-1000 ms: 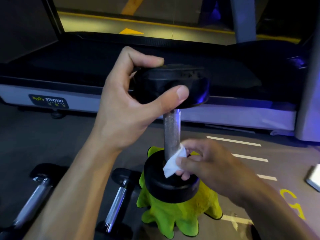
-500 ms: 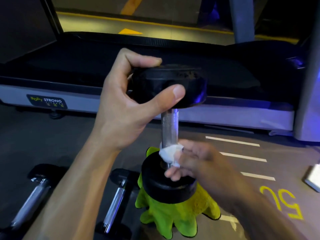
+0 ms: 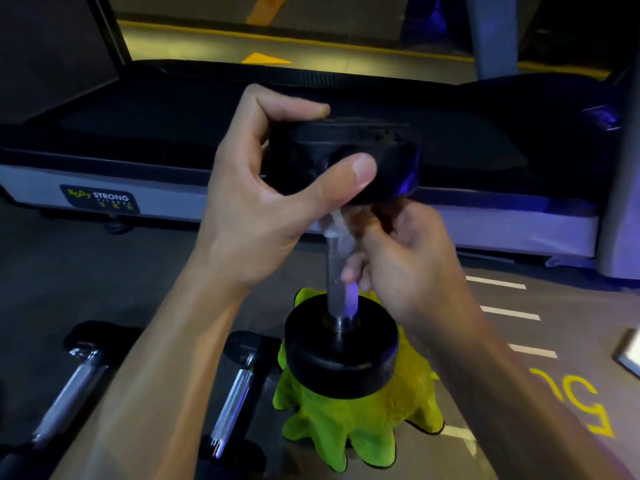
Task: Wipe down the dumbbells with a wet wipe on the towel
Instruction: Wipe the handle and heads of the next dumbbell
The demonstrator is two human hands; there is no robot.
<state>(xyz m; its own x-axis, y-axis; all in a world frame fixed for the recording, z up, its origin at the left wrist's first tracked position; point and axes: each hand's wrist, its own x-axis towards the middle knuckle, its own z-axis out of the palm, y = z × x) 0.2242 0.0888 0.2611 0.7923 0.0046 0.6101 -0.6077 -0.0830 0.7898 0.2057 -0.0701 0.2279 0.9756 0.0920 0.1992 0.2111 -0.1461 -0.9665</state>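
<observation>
Left hand [image 3: 263, 199] grips upright dumbbell [image 3: 341, 258] top head; right hand [image 3: 401, 261] pinches wet wipe [image 3: 341, 230] against chrome handle.

Treadmill [image 3: 311, 202] side rail: badge [image 3: 99, 199] reads "BODY STRONG"; smaller line beneath unreadable. Floor [image 3: 69, 278]: yellow painted "50" [image 3: 568, 403], seen inverted.

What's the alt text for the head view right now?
A dumbbell stands on end on a green towel while the left hand grips its top weight and the right hand holds a wet wipe against the top of the metal handle. Two more dumbbells lie on the floor to the left.
</observation>
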